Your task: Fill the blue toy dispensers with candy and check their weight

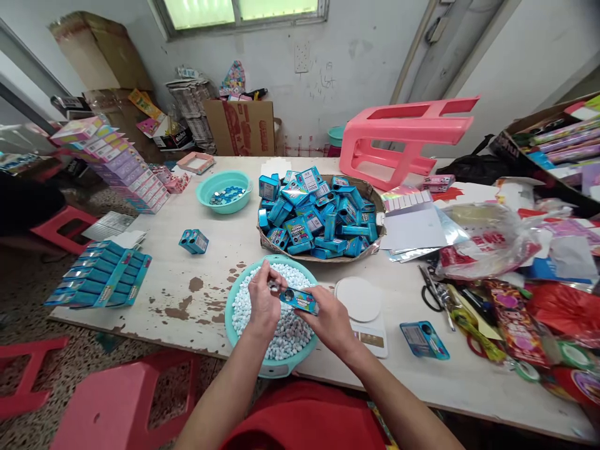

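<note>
My right hand (330,315) grips a small blue printed box (300,300) with a round dark opening near its left end. Close to that end, my left hand (265,303) pinches a small, round, silvery piece (274,286) that is partly covered by the fingers. Both hands are above a turquoise basin (233,331) filled with small white pellet-like candies (281,347). Behind it stands a cut-down carton (323,255) heaped with similar blue boxes (300,231). A smaller turquoise bowl (204,199) holds several round blue and silver discs (227,195).
A white scale (360,300) stands right of the basin, with a flat blue package (424,340) beyond it. Scissors (431,290) lie among clutter at right. Left are two blue boxes (194,241) and blue display trays (100,275). A pink stool (398,134) lies at the back.
</note>
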Tool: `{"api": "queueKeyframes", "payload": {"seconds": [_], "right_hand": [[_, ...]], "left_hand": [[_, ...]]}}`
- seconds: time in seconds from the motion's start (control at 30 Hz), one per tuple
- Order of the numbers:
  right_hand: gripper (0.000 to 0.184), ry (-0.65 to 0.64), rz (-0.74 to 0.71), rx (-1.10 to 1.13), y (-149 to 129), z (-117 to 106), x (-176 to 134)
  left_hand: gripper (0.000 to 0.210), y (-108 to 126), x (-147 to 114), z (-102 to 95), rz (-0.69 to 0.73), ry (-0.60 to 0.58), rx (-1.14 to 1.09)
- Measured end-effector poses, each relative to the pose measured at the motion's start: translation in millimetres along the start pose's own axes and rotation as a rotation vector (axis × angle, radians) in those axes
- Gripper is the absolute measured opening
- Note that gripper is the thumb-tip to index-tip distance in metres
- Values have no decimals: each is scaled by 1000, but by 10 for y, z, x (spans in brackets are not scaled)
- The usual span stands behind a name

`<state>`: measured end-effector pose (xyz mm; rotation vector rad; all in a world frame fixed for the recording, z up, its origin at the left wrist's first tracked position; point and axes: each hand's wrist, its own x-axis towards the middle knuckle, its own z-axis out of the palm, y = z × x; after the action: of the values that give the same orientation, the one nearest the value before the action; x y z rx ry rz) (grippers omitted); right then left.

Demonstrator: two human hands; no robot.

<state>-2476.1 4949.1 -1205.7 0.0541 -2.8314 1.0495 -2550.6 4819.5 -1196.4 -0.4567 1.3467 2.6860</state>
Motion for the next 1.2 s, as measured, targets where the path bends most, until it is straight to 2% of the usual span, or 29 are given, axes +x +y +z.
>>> {"api": "queueKeyframes", "payload": {"seconds": [0.07, 0.13, 0.37, 0.47, 0.57, 0.7, 0.87, 1.03, 1.2], "right_hand": [[30, -15, 18, -31, -73, 57, 38], [29, -20, 41, -41, -112, 98, 66], [35, 41, 54, 72, -52, 131, 97], [34, 77, 101, 113, 3, 69, 76], [32, 111, 151, 183, 100, -64, -1], [31, 213, 222, 270, 432, -272, -200], [36, 386, 364, 240, 1181, -366, -410], [41, 420, 406, 210, 1766, -301, -449], [39, 413, 417, 212, 1986, -282, -475]], "left_hand": [[39, 4, -61, 65, 131, 13, 158], [40, -17, -82, 69, 174, 19, 240], [32, -36, -58, 80, 179, -56, 249], [30, -51, -2, 95, 198, -76, 237], [31, -117, 102, 17, 167, -39, 243], [32, -245, 200, -269, 44, 20, 402], [38, -378, 206, -594, -74, 85, 573], [41, -488, 210, -605, -123, 61, 660], [37, -620, 224, -631, -64, 54, 775]]}}
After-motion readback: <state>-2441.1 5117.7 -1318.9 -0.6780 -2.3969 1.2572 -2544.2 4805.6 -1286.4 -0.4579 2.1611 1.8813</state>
